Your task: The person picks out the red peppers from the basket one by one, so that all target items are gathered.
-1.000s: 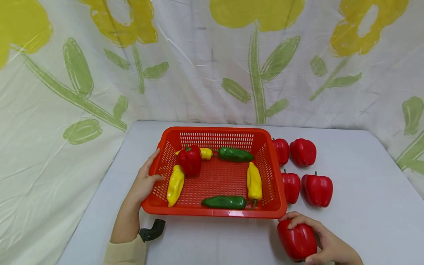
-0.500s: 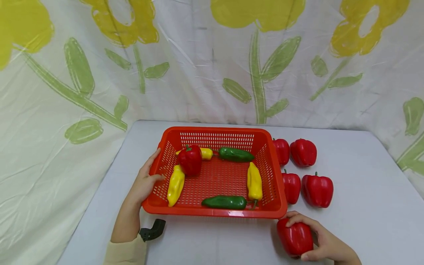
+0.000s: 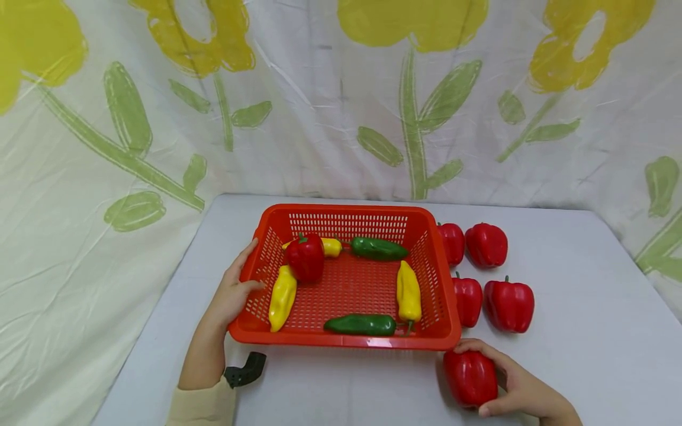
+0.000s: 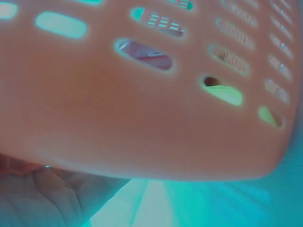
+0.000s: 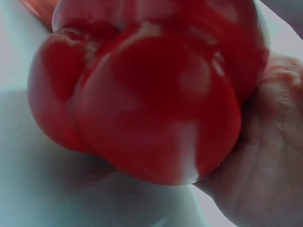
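My left hand (image 3: 230,300) grips the left side of a red plastic basket (image 3: 341,339), thumb over the rim and fingers along the outer wall. In the left wrist view the slotted basket wall (image 4: 94,104) fills most of the picture, with part of the hand below it. At the basket's front right corner, my right hand (image 3: 515,381) holds a red bell pepper (image 3: 470,380), fingers over its far side and thumb at its near side. The right wrist view shows that bell pepper's lobed end (image 5: 156,104) up close against the palm.
Inside the basket lie another red bell pepper (image 3: 306,258), a few yellow peppers (image 3: 283,299) and two green peppers (image 3: 361,325). Several more red bell peppers (image 3: 510,306) stand right of it on the white table (image 3: 581,331). A black angled object (image 3: 248,370) shows beside the left forearm.
My right hand and its bell pepper have shifted slightly left and away from me, and the pepper has turned a little. The left hand and the basket stay where they were.
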`<state>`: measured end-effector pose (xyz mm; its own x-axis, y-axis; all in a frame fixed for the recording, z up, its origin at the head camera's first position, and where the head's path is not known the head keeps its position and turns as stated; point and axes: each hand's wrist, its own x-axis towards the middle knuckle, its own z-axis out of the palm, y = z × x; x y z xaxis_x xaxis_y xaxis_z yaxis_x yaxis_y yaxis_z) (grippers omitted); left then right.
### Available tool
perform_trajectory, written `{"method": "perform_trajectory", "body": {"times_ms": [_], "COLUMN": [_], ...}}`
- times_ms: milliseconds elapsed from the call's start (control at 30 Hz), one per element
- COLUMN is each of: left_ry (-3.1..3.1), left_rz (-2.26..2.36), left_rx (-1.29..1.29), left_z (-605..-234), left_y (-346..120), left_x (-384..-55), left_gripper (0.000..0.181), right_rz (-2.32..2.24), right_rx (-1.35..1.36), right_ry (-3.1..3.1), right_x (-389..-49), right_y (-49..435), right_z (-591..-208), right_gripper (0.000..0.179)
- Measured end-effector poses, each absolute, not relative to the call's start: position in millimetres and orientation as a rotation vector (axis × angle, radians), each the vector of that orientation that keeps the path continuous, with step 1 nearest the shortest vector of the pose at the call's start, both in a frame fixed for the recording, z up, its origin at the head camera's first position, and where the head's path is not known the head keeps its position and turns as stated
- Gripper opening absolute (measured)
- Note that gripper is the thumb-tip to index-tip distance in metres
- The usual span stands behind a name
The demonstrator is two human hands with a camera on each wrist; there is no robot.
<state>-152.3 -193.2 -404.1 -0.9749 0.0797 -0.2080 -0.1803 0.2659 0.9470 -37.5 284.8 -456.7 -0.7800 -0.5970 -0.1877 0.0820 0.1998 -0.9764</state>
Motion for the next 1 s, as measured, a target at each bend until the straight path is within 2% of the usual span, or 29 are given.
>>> {"method": "perform_trajectory", "body": {"times_ms": [100,633,1000], "left_ry": [2.315,2.32,2.327], "left_rz": [1.787,1.779,1.781], "left_rx": [-0.097,-0.096,-0.073], "left_z": [-404.8,-405.0,-404.7], "left_y": [-193.1,-194.3,-194.5], "left_x": [-152.3,-152.6,-152.8], "left_gripper": [0.079,0.079,0.08], "right_rz": [-1.618,-1.643,-1.618], "right_rx": [-0.435,-0.435,-0.203], "right_ry": [1.907,1.911,1.894], "right_x": [-36.7,-37.1,-39.1], "right_y": [285.9,289.8,286.8], "right_z": [-455.4,-458.3,-459.0], "right_gripper": [0.072,0.074,0.061]}}
